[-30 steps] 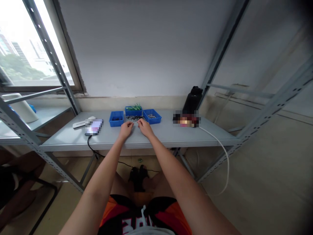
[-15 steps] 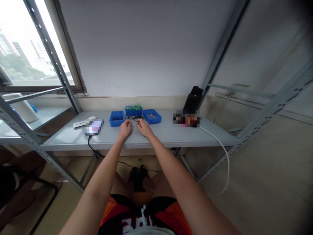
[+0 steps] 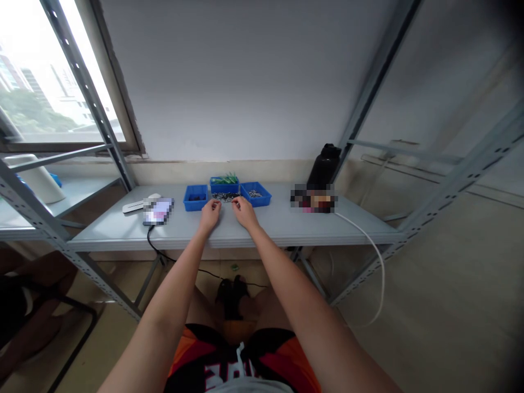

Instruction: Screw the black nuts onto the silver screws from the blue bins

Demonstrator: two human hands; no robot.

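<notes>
Daylight from a tall window (image 3: 36, 103) on the left falls across a pale grey metal counter (image 3: 270, 225) framed by slotted steel uprights (image 3: 67, 52). Fingers first: on the left hand (image 3: 210, 214) they curl in toward the thumb, and on the right hand (image 3: 244, 212) they bend in a loose pinch; whether either grips a small piece is too tiny to tell. Compared with a second ago, the right hand has drawn slightly away from the left — a wider gap now separates the fingertips. I take that as a brief parting within close handwork over the parts, since nothing else has visibly shifted. Just beyond the fingertips, midway along the counter's depth, lies a loose heap of small black and silvery parts (image 3: 226, 196). Around it stand three rectangular blue plastic trays: the left one (image 3: 194, 207) with dark pieces, the back one (image 3: 224, 188), nearest the counter's rear edge, with slim green strips (image 3: 226, 179), and the right one (image 3: 261, 201) with silvery bits (image 3: 254, 193). Toward the counter's right end — a black bottle (image 3: 323, 169).
</notes>
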